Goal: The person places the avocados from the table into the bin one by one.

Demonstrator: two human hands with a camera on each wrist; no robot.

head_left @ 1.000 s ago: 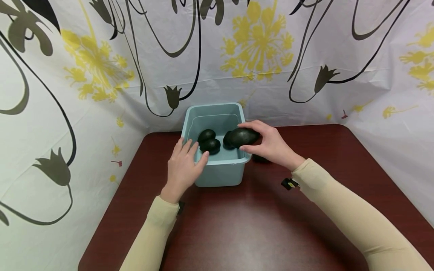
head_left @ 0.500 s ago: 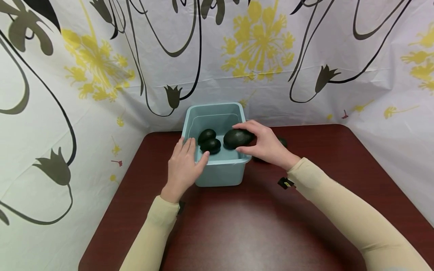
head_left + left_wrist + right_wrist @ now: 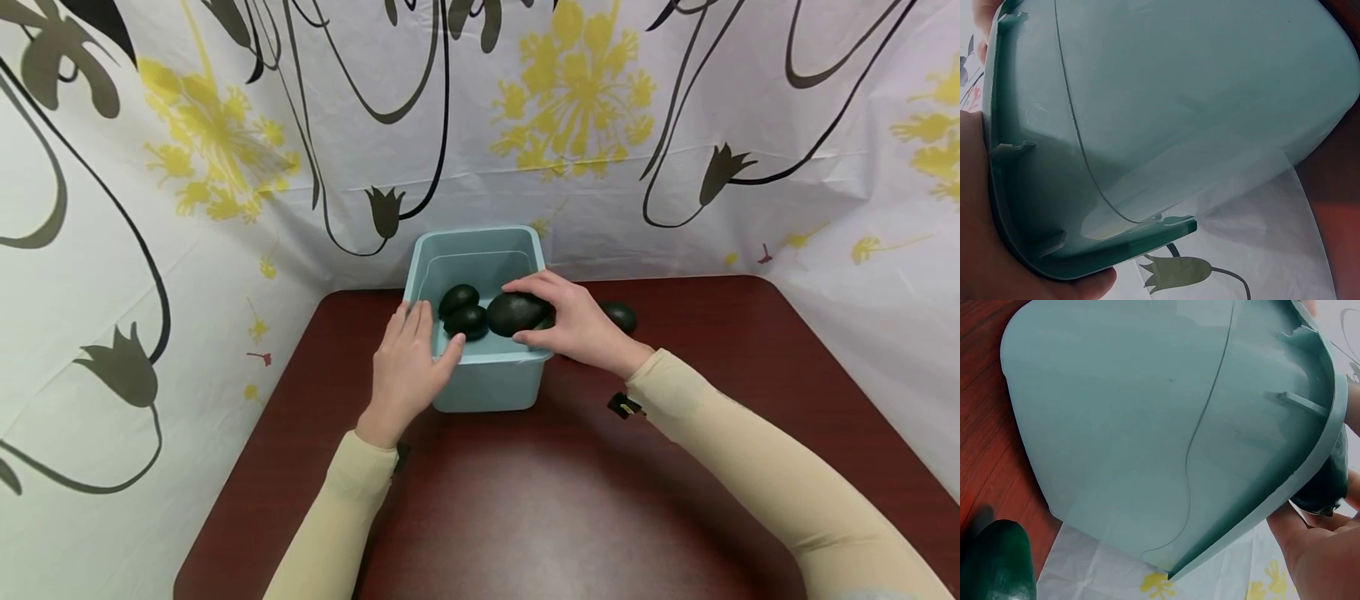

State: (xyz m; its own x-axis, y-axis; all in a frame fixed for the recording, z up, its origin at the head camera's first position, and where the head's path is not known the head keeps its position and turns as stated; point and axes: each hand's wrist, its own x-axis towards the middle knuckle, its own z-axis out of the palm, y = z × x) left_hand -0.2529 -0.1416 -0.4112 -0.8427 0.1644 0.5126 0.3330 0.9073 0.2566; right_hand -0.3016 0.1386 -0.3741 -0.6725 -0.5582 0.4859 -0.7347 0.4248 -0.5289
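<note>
Here we see the right hand [image 3: 577, 323] gripping a glossy, egg-shaped avocado [image 3: 516, 314] at three o'clock over a smooth plastic bin [image 3: 489, 387]; the left hand [image 3: 407, 367], fingers straight, touches its eight-o'clock rim.

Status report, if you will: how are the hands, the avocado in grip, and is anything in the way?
Left hand rests on bin. Right hand grips avocado over bin. Two avocados inside, left of it; no obstruction visible.
</note>
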